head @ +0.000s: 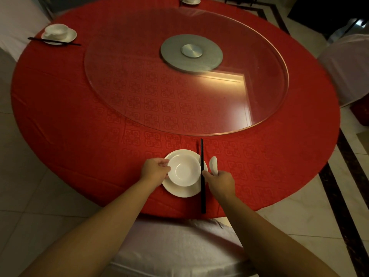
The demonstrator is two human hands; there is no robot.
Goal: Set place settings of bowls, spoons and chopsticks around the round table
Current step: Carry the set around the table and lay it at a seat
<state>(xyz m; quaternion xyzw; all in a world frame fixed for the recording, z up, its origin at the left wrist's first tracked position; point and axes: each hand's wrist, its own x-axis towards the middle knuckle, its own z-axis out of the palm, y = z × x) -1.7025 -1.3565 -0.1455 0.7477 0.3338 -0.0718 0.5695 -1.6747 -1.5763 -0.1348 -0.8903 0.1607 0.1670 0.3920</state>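
Note:
At the near edge of the round red table (79, 126) a white bowl (184, 168) sits on a white plate (179, 189). My left hand (154, 170) grips the bowl's left rim. Black chopsticks (202, 186) lie along the plate's right edge, pointing away from me. My right hand (220, 183) holds the handle of a white spoon (213, 163) just right of the chopsticks, with the thumb touching them. A finished setting with bowl, plate (68, 37) and chopsticks lies at the far left. Another plate with bowl (190, 0) shows at the far edge.
A large glass turntable (139, 80) with a grey metal hub (191, 51) fills the table's middle. A chair with a white cover (179, 248) stands right below me, and others (349, 66) (16, 23) stand at the right and far left. The floor is tiled.

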